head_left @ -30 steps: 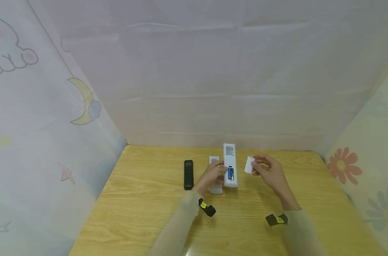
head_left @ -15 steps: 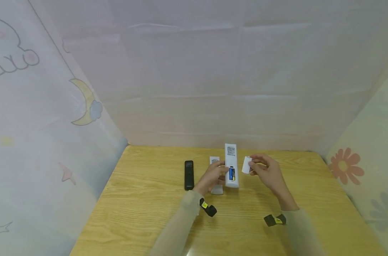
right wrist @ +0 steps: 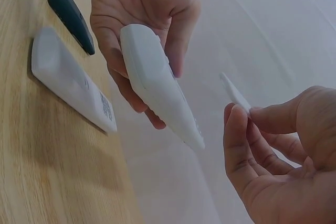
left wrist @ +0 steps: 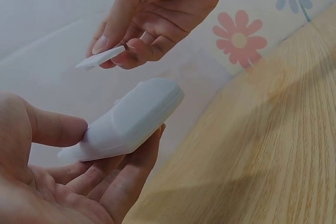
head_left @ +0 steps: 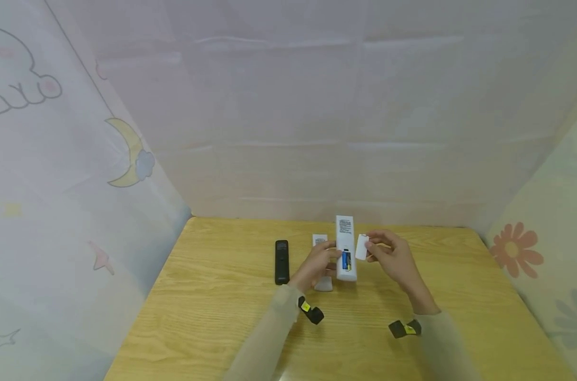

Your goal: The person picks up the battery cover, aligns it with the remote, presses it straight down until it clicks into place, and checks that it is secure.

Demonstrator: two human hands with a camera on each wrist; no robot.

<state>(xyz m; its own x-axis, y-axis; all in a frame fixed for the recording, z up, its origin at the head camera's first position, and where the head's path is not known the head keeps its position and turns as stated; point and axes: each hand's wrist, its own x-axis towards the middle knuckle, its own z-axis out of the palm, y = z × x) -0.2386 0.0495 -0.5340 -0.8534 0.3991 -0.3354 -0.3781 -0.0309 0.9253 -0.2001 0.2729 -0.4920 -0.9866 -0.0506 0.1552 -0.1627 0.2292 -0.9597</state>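
My left hand (head_left: 317,263) grips a white remote control (head_left: 344,233) above the table, its back facing up. In the head view its battery compartment is uncovered, with blue-and-yellow batteries (head_left: 347,260) inside. My right hand (head_left: 392,257) pinches a small white battery cover (head_left: 362,247) between thumb and fingers, just right of the remote. The right wrist view shows a gap between the cover (right wrist: 235,93) and the remote (right wrist: 152,72). From the left wrist, the remote's rounded end (left wrist: 149,108) faces the camera and the cover (left wrist: 102,57) hangs above it.
A second white remote (right wrist: 68,80) lies on the wooden table (head_left: 212,317), partly hidden by my left hand in the head view. Left of it lies a black remote (head_left: 281,262). Printed cloth walls (head_left: 288,132) stand behind the table and at both sides.
My right hand has moved left with the battery cover, closing the distance to the remote. My left hand and the remote have shifted slightly right. The remotes on the table stay put.
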